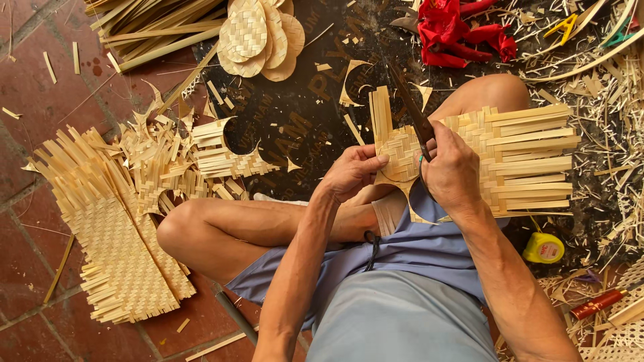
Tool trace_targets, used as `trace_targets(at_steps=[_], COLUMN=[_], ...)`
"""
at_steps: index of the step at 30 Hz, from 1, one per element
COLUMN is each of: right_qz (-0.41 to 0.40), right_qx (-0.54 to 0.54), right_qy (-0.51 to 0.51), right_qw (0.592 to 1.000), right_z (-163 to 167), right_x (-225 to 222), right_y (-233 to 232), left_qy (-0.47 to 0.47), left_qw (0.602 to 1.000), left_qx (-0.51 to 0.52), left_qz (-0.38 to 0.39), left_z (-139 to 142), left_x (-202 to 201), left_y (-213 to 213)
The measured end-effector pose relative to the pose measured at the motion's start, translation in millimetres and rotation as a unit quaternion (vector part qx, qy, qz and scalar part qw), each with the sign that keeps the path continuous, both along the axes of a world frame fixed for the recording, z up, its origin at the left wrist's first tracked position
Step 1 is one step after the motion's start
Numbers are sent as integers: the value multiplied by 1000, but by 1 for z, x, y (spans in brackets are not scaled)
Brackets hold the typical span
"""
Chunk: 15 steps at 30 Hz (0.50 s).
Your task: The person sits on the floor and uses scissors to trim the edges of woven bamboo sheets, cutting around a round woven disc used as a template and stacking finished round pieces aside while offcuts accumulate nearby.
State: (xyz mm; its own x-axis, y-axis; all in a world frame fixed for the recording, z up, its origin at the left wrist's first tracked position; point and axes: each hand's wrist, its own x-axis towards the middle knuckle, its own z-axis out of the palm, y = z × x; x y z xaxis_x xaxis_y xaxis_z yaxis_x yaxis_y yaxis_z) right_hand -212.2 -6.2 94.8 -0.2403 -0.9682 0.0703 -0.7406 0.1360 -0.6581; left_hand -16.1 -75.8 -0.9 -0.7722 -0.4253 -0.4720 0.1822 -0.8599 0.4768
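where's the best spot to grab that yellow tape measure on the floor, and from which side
Probably from above, fingers across the round yellow body of the tape measure. It lies flat on the floor beside the person's right forearm, so its broad face points up and its curved rim is exposed. Coming in from the far side, away from the woven bamboo sheet, avoids the overhanging strips.

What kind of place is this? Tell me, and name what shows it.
Probably an informal floor workshop for bamboo weaving. The right hand works scissors through a woven mat that the left hand steadies. Cut oval pieces are stacked on the floor, and offcuts litter the brick floor.
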Motion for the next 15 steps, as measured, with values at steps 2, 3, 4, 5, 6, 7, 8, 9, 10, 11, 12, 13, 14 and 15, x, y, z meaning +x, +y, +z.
trace_targets(at_steps=[2,3,4,5,6,7,8,9,10,11,12,13,14,15], right_qz=[-1,2,4,8,8,8,7,6,4,2,2,3,3,4], right_qx=[-4,-3,0,2,-1,-4,-5,-1,2,6,5,4,4,4], right_qy=[12,12,11,10,8,6,4,1,-2,-4,-5,-7,-10,-8], right_qw=[1000,1000,1000,1000,1000,1000,1000,1000,1000,1000,1000,1000,1000,1000], right_z=[0,1,1,2,3,4,5,5,6,6,6,6,6,5], right_x=[1,1,1,1,2,2,1,1,0,0,-1,-2,-3,-3], right_y=[0,0,0,0,0,0,1,1,1,2,3,3,4,5], left_qy=[8,12,13,13,15,21,27,33,47,62,75,89,102,114], left_qw=[1000,1000,999,999,999,999,998,998,997,997,996,992,985,977], left_qx=[11,17,21,26,30,35,42,48,47,47,47,89,132,176], left_qz=[16,24,25,27,29,31,32,34,29,24,20,28,38,48], left_z=[-2,-3,-4,-6,-6,-7,-7,-7,-6,-5,-3,-2,-1,0], left_x=[-4,-7,-11,-15,-18,-21,-23,-24,-23,-22,-21,-20,-20,-20], left_y=[1,2,4,5,7,8,9,10,11,11,11,10,8,8])
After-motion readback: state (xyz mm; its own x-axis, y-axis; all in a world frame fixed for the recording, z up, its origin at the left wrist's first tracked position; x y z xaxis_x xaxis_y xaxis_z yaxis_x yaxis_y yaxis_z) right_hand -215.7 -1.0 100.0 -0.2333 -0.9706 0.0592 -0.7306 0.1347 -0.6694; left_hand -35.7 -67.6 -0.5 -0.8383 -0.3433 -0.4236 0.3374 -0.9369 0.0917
